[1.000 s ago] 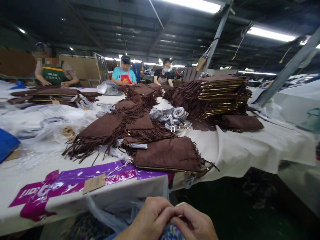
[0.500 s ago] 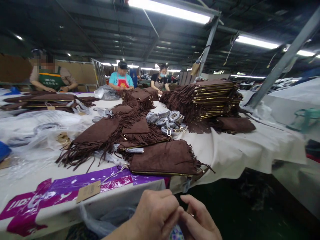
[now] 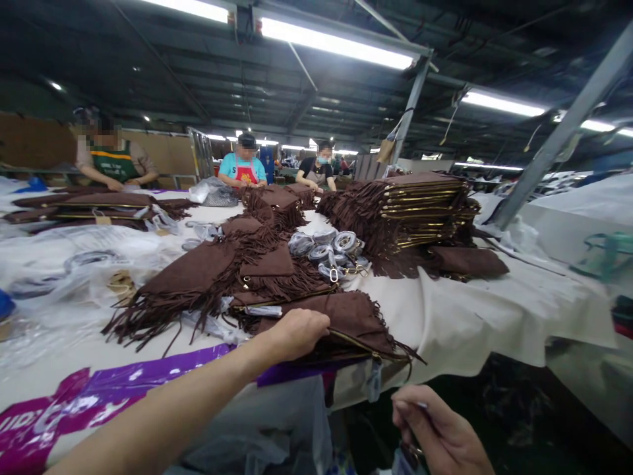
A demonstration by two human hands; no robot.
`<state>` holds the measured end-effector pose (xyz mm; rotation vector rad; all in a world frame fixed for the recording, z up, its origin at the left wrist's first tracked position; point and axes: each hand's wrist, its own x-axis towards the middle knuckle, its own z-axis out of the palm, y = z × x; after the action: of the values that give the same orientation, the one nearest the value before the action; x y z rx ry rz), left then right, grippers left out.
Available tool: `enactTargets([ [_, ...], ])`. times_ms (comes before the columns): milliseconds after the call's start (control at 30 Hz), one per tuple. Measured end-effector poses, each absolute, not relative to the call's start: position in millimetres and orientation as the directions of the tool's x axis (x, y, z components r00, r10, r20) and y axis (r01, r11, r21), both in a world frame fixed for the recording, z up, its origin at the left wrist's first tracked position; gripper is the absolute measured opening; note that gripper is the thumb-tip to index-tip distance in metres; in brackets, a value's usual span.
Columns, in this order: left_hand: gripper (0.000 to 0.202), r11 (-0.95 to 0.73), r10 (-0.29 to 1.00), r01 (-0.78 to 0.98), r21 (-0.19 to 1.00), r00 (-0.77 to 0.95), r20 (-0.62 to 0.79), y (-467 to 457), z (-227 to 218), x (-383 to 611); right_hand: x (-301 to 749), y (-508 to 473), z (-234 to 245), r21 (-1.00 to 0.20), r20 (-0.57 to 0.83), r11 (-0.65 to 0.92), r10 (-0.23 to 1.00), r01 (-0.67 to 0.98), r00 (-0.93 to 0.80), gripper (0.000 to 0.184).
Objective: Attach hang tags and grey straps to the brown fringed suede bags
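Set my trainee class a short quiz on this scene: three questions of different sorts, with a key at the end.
1. Which of the camera wearer's hands grips the nearest brown bag, and where on it?
2. True or false: the coiled straps lie on top of the tall stack of bags.
3. Choose one. The right hand is:
A) on the tall stack
B) apart from the nearest brown bag
C) on the purple plastic

Key:
1. The left hand, at its near, zipped edge.
2. False: the coiled straps lie in a pile beside the tall stack.
3. B
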<state>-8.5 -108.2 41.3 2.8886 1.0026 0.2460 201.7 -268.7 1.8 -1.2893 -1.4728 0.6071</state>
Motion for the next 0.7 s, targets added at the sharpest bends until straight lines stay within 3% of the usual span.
enactTargets([
  [67, 0.019, -0.736, 0.677, 0.666, 0.121, 0.722, 0.142, -101.3, 53.5, -6.2, 200.6, -253.9, 1.9, -0.882, 0.357, 0.289, 0.925, 0.372, 0.128, 0.027],
  [133, 0.022, -0.717, 0.697, 0.689, 0.105, 0.701, 0.151, -95.6, 63.6, -4.9, 196.6, -238.5, 4.6, -0.806, 0.451, 0.367, 0.889, 0.464, 0.081, 0.025],
  [233, 0.023, -0.742, 0.670, 0.664, 0.093, 0.728, 0.144, -89.2, 68.9, -5.6, 188.7, -216.8, 8.8, -0.587, 0.559, 0.468, 0.824, 0.661, -0.087, 0.022],
  [333, 0.022, -0.760, 0.649, 0.640, 0.110, 0.752, 0.114, -84.8, 66.8, -7.6, 184.9, -199.7, 5.9, -0.377, 0.521, 0.476, 0.818, 0.794, -0.244, 0.021],
  [433, 0.021, -0.763, 0.644, 0.633, 0.132, 0.760, 0.081, -79.2, 65.5, -8.7, 190.4, -190.9, -2.7, -0.223, 0.462, 0.427, 0.838, 0.876, -0.291, 0.023],
  [600, 0.020, -0.778, 0.602, 0.562, 0.279, 0.795, 0.075, -61.5, 63.9, -9.6, 206.2, -191.7, -12.3, -0.020, 0.399, 0.464, 0.816, 0.886, -0.418, 0.025],
  [700, 0.023, -0.739, 0.619, 0.545, 0.396, 0.782, 0.077, -48.5, 54.5, -9.8, 203.1, -193.3, -15.1, 0.023, 0.420, 0.495, 0.784, 0.869, -0.457, 0.030],
])
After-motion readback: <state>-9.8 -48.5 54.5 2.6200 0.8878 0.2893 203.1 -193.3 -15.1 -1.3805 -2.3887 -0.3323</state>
